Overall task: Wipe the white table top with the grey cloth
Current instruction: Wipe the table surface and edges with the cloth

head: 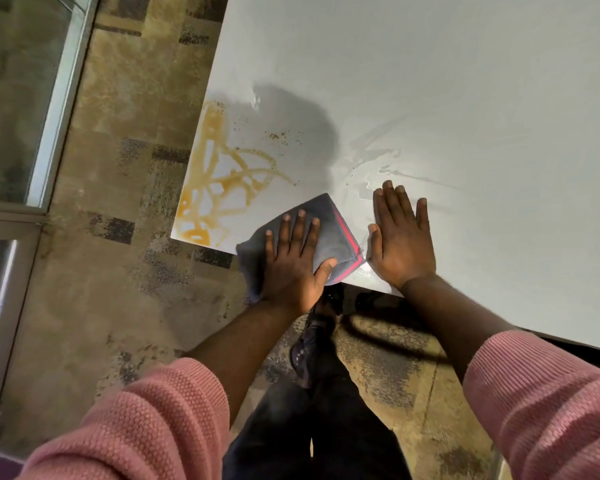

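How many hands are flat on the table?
2. Left hand presses the grey cloth at the near edge; right hand lies bare on the table top beside it.

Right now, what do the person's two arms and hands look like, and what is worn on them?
Both hands are bare: the left hand and the right hand show no gloves, rings or watch. Each arm wears a pink knitted sweater; the left sleeve and the right sleeve are pushed up, so the forearms are uncovered. The right sleeve's cuff is ribbed.
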`<state>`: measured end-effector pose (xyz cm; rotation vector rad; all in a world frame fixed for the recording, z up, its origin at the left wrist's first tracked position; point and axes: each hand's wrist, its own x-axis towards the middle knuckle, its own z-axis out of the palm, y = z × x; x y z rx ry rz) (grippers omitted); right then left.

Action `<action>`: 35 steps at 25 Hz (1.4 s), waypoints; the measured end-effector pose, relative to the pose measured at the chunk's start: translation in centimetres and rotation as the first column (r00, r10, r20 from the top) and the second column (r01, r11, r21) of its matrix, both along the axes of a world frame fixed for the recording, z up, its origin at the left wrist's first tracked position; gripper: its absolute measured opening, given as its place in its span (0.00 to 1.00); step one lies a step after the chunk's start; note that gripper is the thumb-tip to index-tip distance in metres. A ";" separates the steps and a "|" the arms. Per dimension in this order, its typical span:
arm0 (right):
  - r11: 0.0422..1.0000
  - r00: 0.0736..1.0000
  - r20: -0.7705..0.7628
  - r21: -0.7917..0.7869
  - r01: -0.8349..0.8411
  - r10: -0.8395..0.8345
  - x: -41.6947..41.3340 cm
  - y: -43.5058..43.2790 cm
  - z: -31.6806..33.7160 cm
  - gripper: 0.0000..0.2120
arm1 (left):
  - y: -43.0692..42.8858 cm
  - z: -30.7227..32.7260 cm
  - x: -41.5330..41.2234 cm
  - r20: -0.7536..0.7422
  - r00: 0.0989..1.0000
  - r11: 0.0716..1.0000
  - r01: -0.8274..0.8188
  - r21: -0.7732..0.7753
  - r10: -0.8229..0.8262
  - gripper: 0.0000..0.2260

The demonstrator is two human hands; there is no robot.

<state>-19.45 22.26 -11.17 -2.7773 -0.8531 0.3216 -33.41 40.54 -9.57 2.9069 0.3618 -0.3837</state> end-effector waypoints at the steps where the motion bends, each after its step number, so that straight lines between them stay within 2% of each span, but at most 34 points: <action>1: 1.000 1.000 -0.007 0.013 0.001 -0.001 0.0 0.1 0.2 0.31 | -0.2 0.2 0.4 -0.001 0.999 0.999 -0.036 0.006 0.036 0.36; 3: 0.998 1.000 -0.018 0.060 -0.008 0.009 0.4 -0.2 0.5 0.31 | 0.2 0.2 0.6 0.025 0.999 0.999 -0.027 0.036 0.026 0.36; 5: 0.990 0.996 -0.008 0.108 -0.089 0.091 1.5 -1.4 0.5 0.29 | 1.4 -0.1 0.5 0.057 0.979 0.980 0.190 0.052 -0.193 0.35; 7: 0.973 0.979 0.017 0.110 -0.204 0.203 2.7 -2.8 0.3 0.29 | 2.7 -0.5 0.3 0.078 0.890 0.894 0.447 0.033 -0.448 0.31; 8: 0.966 0.971 0.026 0.101 -0.239 0.238 2.9 -3.3 0.2 0.30 | 3.2 -0.7 0.2 0.083 0.855 0.859 0.512 0.027 -0.512 0.30; 10: 0.961 0.966 0.041 0.093 -0.260 0.257 3.1 -3.4 -0.1 0.30 | 3.2 -1.4 0.1 0.112 0.838 0.845 0.533 0.048 -0.535 0.30; 14: 0.958 0.965 0.053 0.120 -0.262 0.258 3.2 -3.3 -0.4 0.29 | -0.9 -2.1 1.1 0.148 0.918 0.930 0.363 0.064 -0.368 0.29; 17: 0.959 0.971 0.033 0.153 -0.239 0.237 3.3 -3.3 0.0 0.28 | -4.8 -2.0 2.3 0.205 0.974 0.995 0.100 0.011 -0.100 0.27; 20: 0.957 0.973 0.007 0.180 -0.226 0.229 3.0 -3.1 0.5 0.28 | -6.0 -1.9 3.8 0.208 0.969 0.991 -0.133 -0.002 0.131 0.27; 23: 0.958 0.972 0.012 0.168 -0.232 0.234 3.2 -3.0 0.7 0.28 | -4.9 -1.6 7.6 0.178 0.941 0.957 -0.291 -0.014 0.289 0.28; 28: 0.959 0.971 0.019 0.156 -0.239 0.239 3.2 -3.2 0.2 0.29 | -2.4 -1.7 11.4 0.169 0.917 0.932 -0.362 -0.037 0.362 0.28; 32: 0.960 0.971 -0.001 0.150 -0.237 0.240 3.3 -2.9 0.4 0.29 | -6.2 -1.6 6.5 0.139 0.928 0.937 -0.348 -0.008 0.346 0.28; 35: 0.961 0.975 -0.007 0.174 -0.217 0.222 3.2 -3.1 0.0 0.29 | -8.3 -1.4 4.2 0.108 0.944 0.950 -0.308 -0.050 0.312 0.29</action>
